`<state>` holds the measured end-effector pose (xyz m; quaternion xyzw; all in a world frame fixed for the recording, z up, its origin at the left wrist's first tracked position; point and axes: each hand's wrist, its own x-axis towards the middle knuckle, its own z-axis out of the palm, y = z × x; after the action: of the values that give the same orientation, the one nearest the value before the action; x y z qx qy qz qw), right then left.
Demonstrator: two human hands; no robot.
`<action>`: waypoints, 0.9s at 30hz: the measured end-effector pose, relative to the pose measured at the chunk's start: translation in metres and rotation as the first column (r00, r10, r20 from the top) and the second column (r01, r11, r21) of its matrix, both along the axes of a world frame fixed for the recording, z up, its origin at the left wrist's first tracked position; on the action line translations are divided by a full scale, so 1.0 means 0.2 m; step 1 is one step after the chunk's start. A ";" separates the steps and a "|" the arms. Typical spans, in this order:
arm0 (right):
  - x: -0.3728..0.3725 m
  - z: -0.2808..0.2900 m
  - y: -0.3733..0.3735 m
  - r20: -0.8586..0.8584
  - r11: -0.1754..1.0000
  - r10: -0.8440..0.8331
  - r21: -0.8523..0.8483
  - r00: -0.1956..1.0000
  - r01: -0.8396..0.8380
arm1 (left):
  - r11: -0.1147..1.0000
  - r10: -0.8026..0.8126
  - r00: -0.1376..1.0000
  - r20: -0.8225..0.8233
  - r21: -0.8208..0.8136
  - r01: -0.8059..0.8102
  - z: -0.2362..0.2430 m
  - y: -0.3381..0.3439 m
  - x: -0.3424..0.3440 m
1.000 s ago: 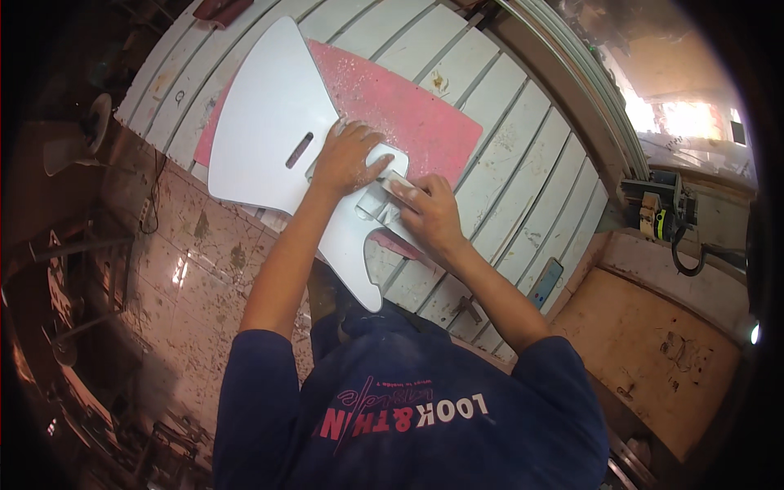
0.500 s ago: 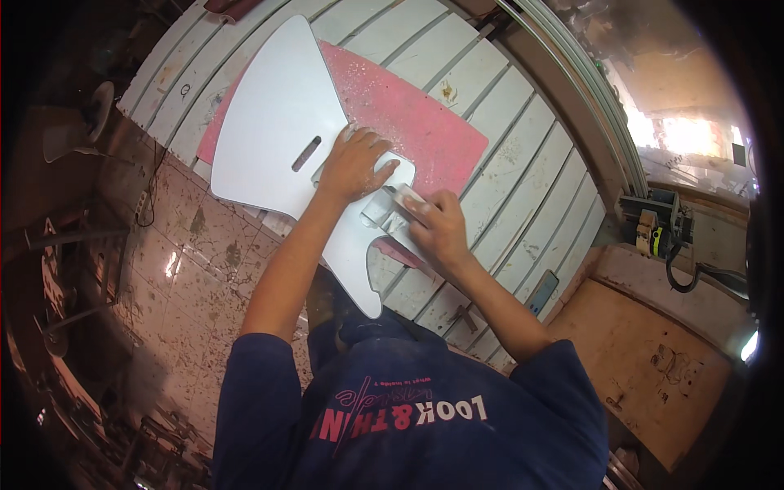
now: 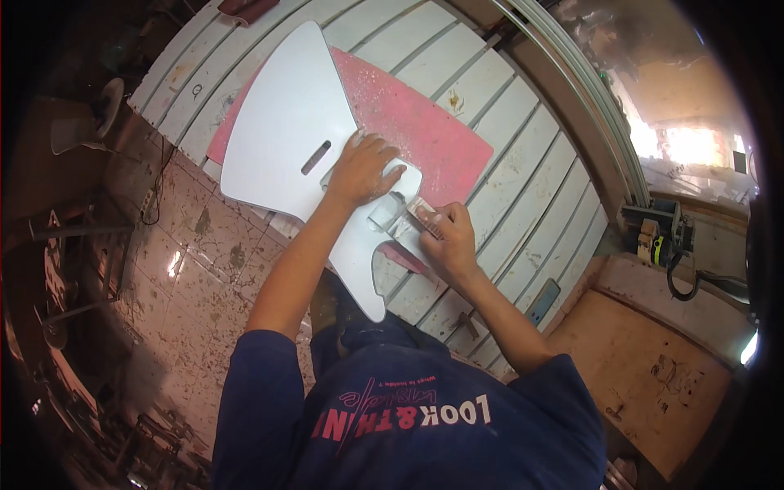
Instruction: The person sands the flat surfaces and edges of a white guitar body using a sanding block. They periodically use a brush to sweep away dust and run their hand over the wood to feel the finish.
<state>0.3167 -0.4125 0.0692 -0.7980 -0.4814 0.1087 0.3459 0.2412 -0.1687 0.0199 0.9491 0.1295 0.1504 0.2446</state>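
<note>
A white electric guitar body (image 3: 278,122) lies flat, with a dark-edged slot in its middle and a pale recess towards its right end. My left hand (image 3: 365,170) rests palm down on it between slot and recess, fingers spread and thumb stretched out to the right. In my right hand (image 3: 447,237), the fingers close around a small flat pale block (image 3: 420,206). That block is at the body's edge beside the recess; its far side is covered by my fingers. The body's lower horn points towards me.
Under the body is a dusty pink sheet (image 3: 425,122) on a white slatted table (image 3: 523,188). A phone (image 3: 543,300) and a small hammer-like tool (image 3: 465,325) lie at the table's near right edge. A metal rail (image 3: 572,73) runs along the right. A wooden board (image 3: 645,367) stands lower right.
The block's tip has drawn back slightly from my left thumb, towards the body's edge, and its angle has turned. My left hand keeps its place on the body. The whole view has shifted slightly.
</note>
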 end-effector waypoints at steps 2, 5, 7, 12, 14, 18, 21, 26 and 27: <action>-0.01 0.02 0.14 0.073 0.999 0.020 0.038 0.997 -0.023 | 1.000 -0.010 0.999 -0.042 -0.026 0.009 0.01 -0.01 0.00; -0.02 0.01 0.15 0.144 0.997 0.040 0.054 0.989 -0.049 | 1.000 0.009 1.000 0.015 0.005 -0.009 -0.01 -0.01 -0.02; 0.00 0.04 0.03 0.020 1.000 0.012 -0.001 1.000 -0.012 | 1.000 -0.002 1.000 -0.020 0.002 0.002 -0.01 -0.01 -0.01; -0.02 0.05 0.22 0.189 0.995 0.087 0.040 0.978 -0.096 | 1.000 0.005 1.000 -0.013 0.012 -0.005 -0.04 -0.01 -0.01; -0.01 0.05 0.09 0.117 0.998 0.060 0.030 0.991 -0.064 | 1.000 0.008 1.000 -0.018 0.005 -0.008 -0.03 0.00 -0.02; -0.01 0.03 0.09 0.135 0.999 0.030 0.034 0.990 -0.035 | 1.000 -0.017 0.998 -0.062 -0.007 0.016 0.01 -0.01 0.02; -0.01 0.06 0.20 0.171 0.990 0.095 0.083 0.981 -0.111 | 1.000 0.010 1.000 0.018 -0.023 -0.010 -0.04 0.00 -0.01; -0.02 0.03 0.08 0.103 0.999 0.011 0.046 0.995 -0.016 | 0.998 -0.021 0.999 -0.027 -0.053 0.019 -0.03 0.00 0.01; 0.00 0.02 0.14 0.107 0.999 0.008 0.045 0.994 -0.013 | 0.998 -0.030 0.999 -0.045 -0.062 0.027 -0.02 0.00 0.02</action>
<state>0.3171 -0.3853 0.0741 -0.7920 -0.5060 0.0568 0.3370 0.2448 -0.1689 0.0158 0.9462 0.1260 0.1209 0.2724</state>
